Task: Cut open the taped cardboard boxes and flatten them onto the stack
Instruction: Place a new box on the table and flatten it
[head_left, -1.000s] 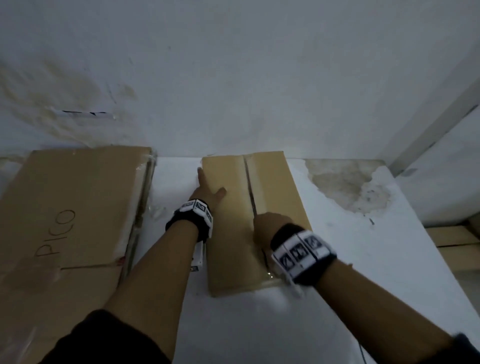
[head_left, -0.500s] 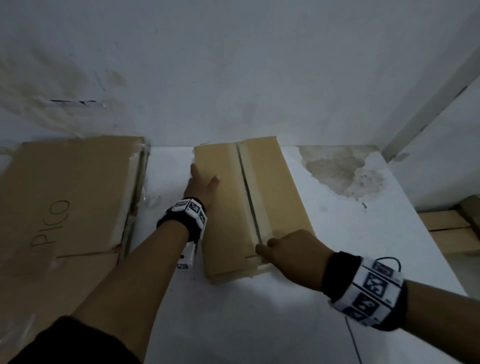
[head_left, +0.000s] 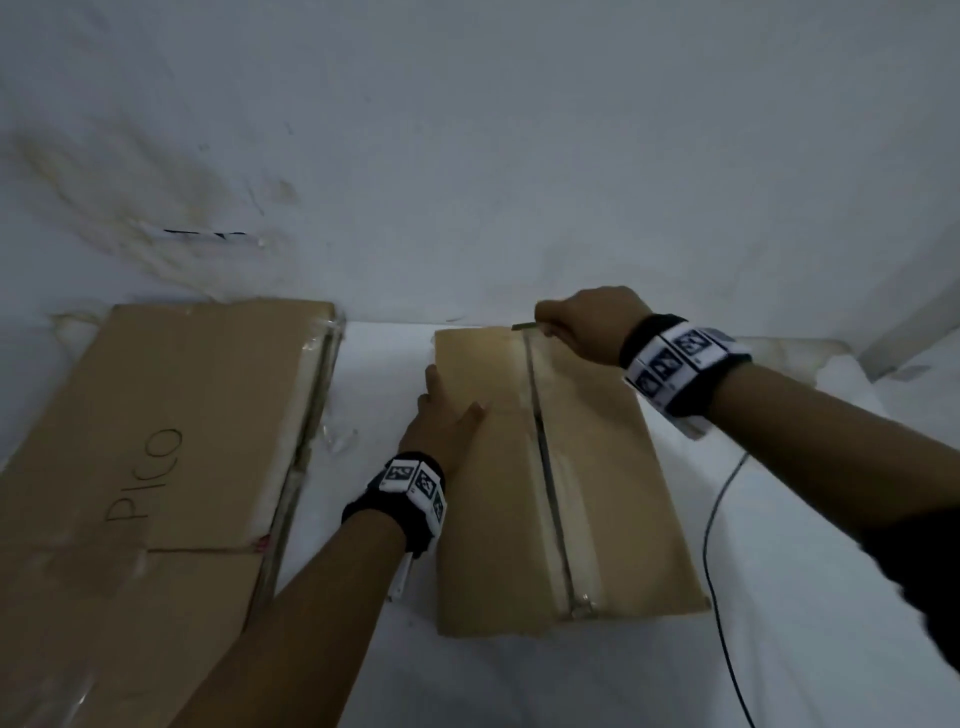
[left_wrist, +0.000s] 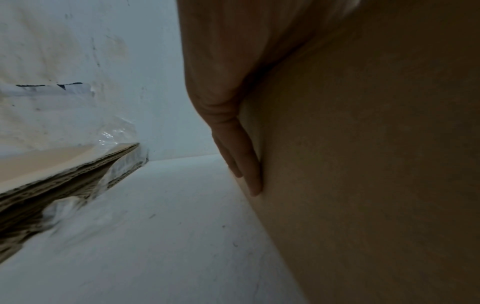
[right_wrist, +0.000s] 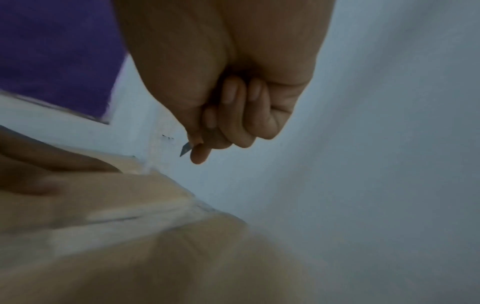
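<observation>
Your right hand (head_left: 582, 325) has jumped from the near end of the box (head_left: 602, 467) to its far end at 12 o'clock, where it now hangs by the wall, fingers curled tight around a cutter whose blade (right_wrist: 186, 149) pokes out past your fingertip. A half second ago that hand sat at the 6 o'clock end of the seam (head_left: 545, 467), so my read is that one pass along the top tape is over and you are lining up for the far edge or a second draw toward you. Your left hand (head_left: 447, 421) has kept its place, spread flat with straight fingers (left_wrist: 249, 164) pressed on the left part of the box top at 9 o'clock of the seam. The box lies in the middle of the tabletop (head_left: 779, 623), closed and not yet flattened; the stack (head_left: 156, 441) lies well apart at 9 o'clock, with "PICO" written on its top sheet. You cannot tell from here whether the tape is cut through along its whole length: the seam reads as a dark line, but the light is dim. The cutter's handle is hidden inside your fist, and the right wrist view is blurred. A thin cable (head_left: 719, 519) trails on the tabletop at 3 o'clock of the box.
</observation>
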